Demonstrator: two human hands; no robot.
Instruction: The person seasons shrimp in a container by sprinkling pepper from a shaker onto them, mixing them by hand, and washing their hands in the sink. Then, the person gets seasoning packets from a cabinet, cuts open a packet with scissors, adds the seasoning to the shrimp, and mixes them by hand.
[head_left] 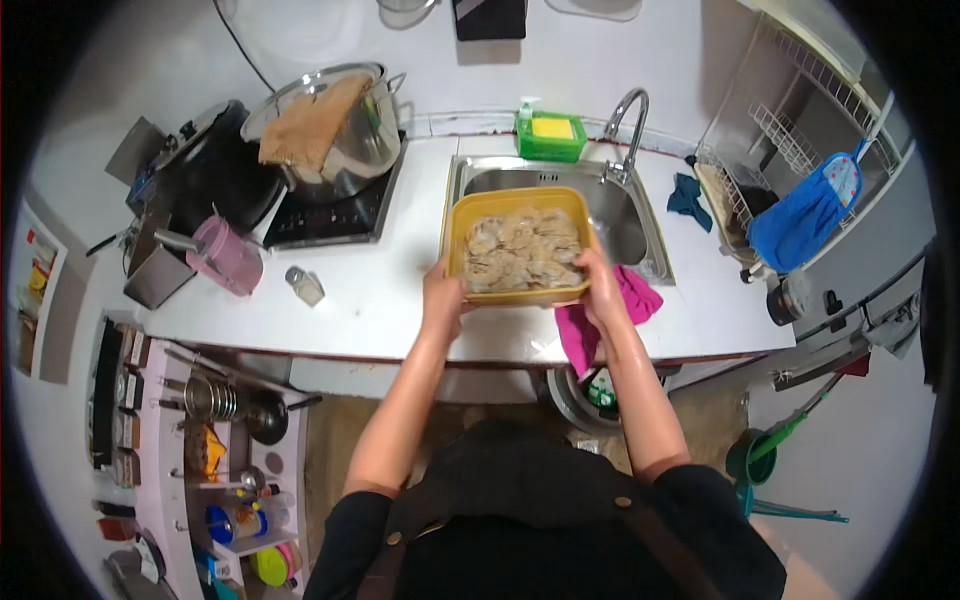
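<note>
A yellow rectangular container (455, 225) filled with what looks like raw shrimp (520, 250) is held up over the front left part of the steel sink (625, 222). My left hand (443, 298) grips its near left corner. At the near right corner, my right hand (598, 285) is closed on the rim, with the fingertips over the edge. A magenta cloth (578, 340) hangs over the counter's front edge, below and beside my right hand. The container's underside is hidden.
Left of the sink, a large steel pot (365, 140) stands on a black induction cooker (330, 220). A pink jug (228, 258) and a small jar (304, 285) are further left. Behind the sink are a faucet (632, 130) and green sponge holder (550, 140). A wire rack (790, 140) stands right.
</note>
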